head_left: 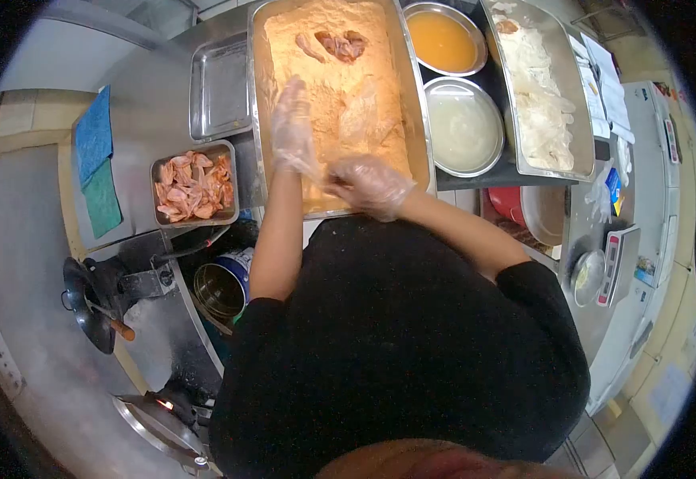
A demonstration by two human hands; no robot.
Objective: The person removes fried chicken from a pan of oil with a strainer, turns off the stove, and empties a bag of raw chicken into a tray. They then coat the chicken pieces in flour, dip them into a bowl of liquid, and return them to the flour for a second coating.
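Observation:
Both my hands wear clear plastic gloves over a deep metal tray [420, 120] filled with orange-tinted flour [348, 96]. My left hand [293, 132] is open, its fingers stretched out toward the tray's far end. Close to the left wrist, my right hand [372, 185] has its fingers curled together beside the loose cuff of the left glove. Whether they pinch that cuff is too blurred to tell. Several pieces of dark marinated meat [343, 45] lie on the flour near the far end, beyond both hands.
Left of the flour tray are a shallow metal tray [218, 89] and a pan of raw chicken pieces [194, 185]. Bowls of orange liquid [444, 42] and cloudy liquid [464, 126] stand right, beside a tray of white flour [541, 104]. Woks [91, 307] sit on the stove at lower left.

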